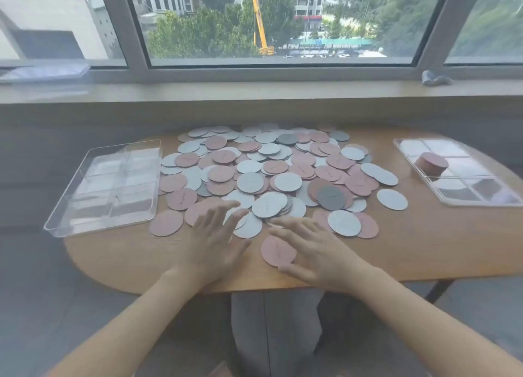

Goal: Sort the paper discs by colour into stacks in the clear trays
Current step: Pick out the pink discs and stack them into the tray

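A big loose pile of paper discs [263, 175], pink, light grey and a few dark grey, covers the middle of the wooden table [424, 249]. My left hand [212, 243] is flat with fingers spread at the pile's near edge, over pink and light grey discs. My right hand [314, 249] is also flat, fingers pointing left, beside a single pink disc [276, 250] that lies apart from the pile. Neither hand holds anything. A clear divided tray [70, 223] stands at the left with no discs. Another clear tray [452, 204] at the right holds a stack of pink discs [432, 163].
A window sill [254, 89] runs behind the table, with a clear lid or sheet [42, 71] at its left and a crumpled grey object [435, 78] at its right. The table's front edge curves close to my wrists.
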The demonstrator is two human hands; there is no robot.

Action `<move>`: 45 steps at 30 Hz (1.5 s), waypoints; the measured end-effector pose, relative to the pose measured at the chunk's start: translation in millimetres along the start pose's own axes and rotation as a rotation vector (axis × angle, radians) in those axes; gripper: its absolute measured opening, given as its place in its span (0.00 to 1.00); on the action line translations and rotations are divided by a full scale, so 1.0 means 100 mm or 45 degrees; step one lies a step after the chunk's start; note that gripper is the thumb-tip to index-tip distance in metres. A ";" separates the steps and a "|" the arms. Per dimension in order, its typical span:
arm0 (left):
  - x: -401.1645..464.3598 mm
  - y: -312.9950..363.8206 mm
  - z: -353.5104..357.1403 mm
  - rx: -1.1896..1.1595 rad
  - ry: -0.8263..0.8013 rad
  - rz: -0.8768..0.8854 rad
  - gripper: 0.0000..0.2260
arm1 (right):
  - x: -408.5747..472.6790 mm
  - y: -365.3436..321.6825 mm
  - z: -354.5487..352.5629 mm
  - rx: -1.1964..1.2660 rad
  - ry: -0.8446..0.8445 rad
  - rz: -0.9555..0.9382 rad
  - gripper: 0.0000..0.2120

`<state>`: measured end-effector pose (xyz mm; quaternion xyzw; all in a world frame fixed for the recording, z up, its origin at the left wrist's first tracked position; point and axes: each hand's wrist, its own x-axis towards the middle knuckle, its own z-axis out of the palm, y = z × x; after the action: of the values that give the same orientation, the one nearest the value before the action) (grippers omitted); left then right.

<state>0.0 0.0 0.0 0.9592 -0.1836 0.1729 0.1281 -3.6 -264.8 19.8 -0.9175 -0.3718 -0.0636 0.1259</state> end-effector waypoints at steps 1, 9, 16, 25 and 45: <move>-0.02 -0.02 0.02 -0.035 -0.029 -0.021 0.25 | -0.02 0.00 0.05 0.020 -0.050 -0.040 0.30; -0.03 -0.11 0.13 -0.035 0.017 0.021 0.21 | -0.05 0.04 0.15 0.098 -0.090 -0.005 0.27; -0.03 -0.12 0.15 -0.012 0.062 0.017 0.19 | -0.01 0.07 0.23 0.116 -0.016 -0.007 0.22; -0.08 -0.12 0.13 -0.019 0.237 -0.099 0.14 | 0.02 0.09 0.37 -0.054 0.270 -0.150 0.12; -0.34 -0.18 0.00 -0.036 0.149 -0.395 0.17 | 0.54 -0.06 0.30 0.681 0.552 0.607 0.06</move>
<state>-22.1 26.8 -16.6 0.9625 -0.0279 0.2038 0.1771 31.0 -216.2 3.5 -0.8784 -0.1174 -0.1254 0.4461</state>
